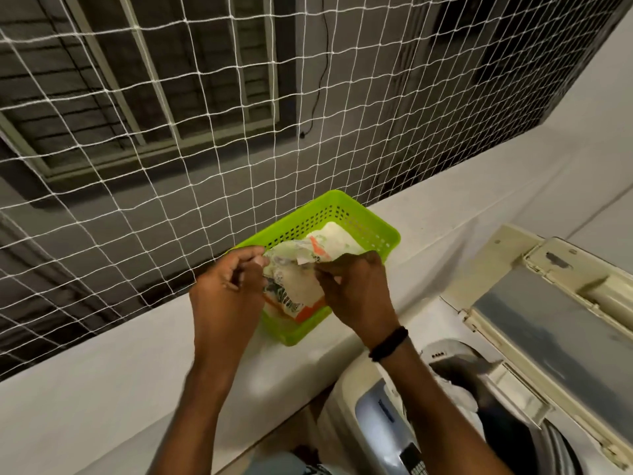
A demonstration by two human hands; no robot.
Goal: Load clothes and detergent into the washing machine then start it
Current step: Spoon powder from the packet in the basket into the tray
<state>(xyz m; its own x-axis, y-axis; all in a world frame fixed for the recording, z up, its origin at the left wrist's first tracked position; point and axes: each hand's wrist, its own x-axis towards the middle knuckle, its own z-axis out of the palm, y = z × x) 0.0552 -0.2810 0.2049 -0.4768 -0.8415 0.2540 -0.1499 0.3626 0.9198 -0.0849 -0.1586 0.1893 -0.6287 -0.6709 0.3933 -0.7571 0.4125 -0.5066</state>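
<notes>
Head view showed both hands at a detergent packet [301, 281] that sat in a green basket [344, 214] on the white ledge [102, 389]. The left hand [227, 286] pinched the packet's left edge with curled fingers. The right hand [356, 293], with a black band [388, 343] on its wrist, pinched the packet's right side. The washing machine [373, 423] stood below the ledge at lower right, its lid [548, 320] raised, with pale and dark clothes [460, 397] in the drum. White netting [171, 132] stretched behind the ledge, just beyond the basket.
</notes>
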